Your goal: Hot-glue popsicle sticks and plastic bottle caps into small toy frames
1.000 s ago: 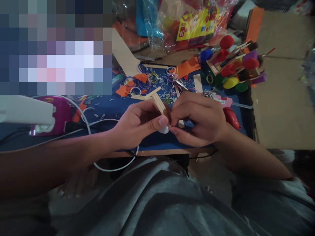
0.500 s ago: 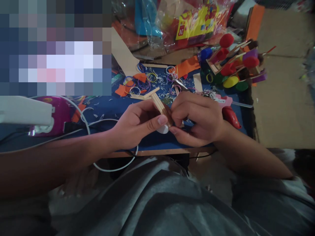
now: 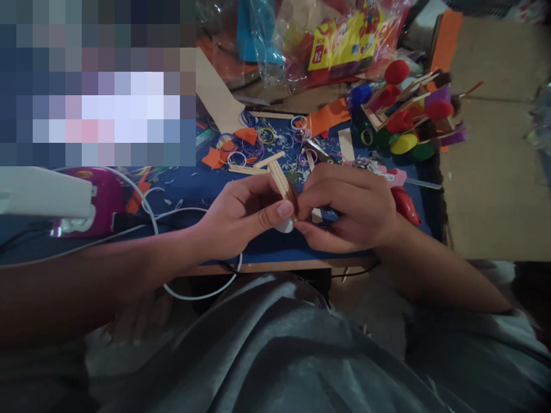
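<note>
My left hand (image 3: 236,218) is closed on a small piece made of wooden craft sticks (image 3: 280,180), thumb pressed on its near side. The piece tilts, its upper end pointing away from me, with a crosswise stick (image 3: 270,160) seen by that end. Below my left thumb a white round part (image 3: 284,225) shows, partly hidden. My right hand (image 3: 350,206) pinches at the lower end of the piece, its fingers curled. Whether the right fingertips also hold something small is hidden. Beyond my hands lie scissors (image 3: 319,151) and several colored rubber bands (image 3: 236,159).
On the blue table (image 3: 185,189) lie paper scraps, orange pieces (image 3: 329,116) and a pink glue gun (image 3: 394,176). Stick models with colored round caps (image 3: 398,120) stand at right. A white cable (image 3: 166,281) loops beside my left forearm. Plastic bags (image 3: 344,40) lie behind.
The craft-stick piece has tilted slightly more upright, its upper end shifting a little right. My right hand has moved slightly and its fingers have shifted at the lower end.
</note>
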The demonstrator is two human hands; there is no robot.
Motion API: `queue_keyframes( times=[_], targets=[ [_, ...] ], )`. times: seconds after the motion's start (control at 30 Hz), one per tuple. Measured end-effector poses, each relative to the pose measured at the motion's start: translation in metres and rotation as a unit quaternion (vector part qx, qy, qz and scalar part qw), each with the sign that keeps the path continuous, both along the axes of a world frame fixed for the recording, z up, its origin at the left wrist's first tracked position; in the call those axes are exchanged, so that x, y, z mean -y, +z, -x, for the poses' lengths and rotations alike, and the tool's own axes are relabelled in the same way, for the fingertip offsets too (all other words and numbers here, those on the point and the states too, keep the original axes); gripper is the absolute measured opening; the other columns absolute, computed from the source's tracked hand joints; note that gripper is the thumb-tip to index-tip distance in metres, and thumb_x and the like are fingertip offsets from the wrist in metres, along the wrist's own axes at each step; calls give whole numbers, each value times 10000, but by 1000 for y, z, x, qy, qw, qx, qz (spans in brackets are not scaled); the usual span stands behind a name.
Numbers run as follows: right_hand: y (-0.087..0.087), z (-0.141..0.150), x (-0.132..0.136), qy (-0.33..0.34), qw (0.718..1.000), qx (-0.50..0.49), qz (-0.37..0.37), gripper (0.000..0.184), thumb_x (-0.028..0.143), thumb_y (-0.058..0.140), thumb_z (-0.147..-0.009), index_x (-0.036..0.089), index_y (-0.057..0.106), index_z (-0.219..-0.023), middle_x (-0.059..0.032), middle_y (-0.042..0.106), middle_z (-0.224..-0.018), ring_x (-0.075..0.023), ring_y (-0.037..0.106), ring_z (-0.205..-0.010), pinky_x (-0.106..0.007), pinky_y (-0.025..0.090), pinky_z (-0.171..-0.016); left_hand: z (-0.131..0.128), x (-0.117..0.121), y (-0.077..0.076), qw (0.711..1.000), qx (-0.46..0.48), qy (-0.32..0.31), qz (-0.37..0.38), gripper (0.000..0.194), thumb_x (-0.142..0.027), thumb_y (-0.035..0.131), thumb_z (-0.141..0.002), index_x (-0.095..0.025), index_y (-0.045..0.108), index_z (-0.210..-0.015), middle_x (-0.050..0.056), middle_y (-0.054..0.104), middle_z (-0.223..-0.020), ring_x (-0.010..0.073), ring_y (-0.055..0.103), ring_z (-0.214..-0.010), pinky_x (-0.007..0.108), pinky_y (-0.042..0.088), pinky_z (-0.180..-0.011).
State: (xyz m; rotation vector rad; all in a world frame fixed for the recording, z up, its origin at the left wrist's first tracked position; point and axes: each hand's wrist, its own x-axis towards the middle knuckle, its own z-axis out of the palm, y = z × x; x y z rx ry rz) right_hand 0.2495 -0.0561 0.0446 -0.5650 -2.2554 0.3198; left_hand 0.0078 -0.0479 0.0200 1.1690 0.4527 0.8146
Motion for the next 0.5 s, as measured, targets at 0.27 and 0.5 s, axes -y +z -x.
queue_keyframes(
  times=[0.27,0.5],
  targets=[
    [2,3,0,4,1000,-5,-2,136,232,665,-1144,249,644,-1011,7,745,-932,-125,737,-817,-260,541,-670,2,0,-1,1000,3,-3,-2,358,-504,1040,-950,-210,845,-1008,37,807,-910,157,734,-776,270,653,-761],
    [-3,3,-2,14,999,-42,-2,111,265,665,-1124,253,618,-1025,8,717,-914,-155,729,-824,-301,594,-721,1,2,-3,1000,2,13,-9,361,-553,991,-991,-229,888,-1111,70,847,-997,191,769,-846,288,670,-778]
  ],
)
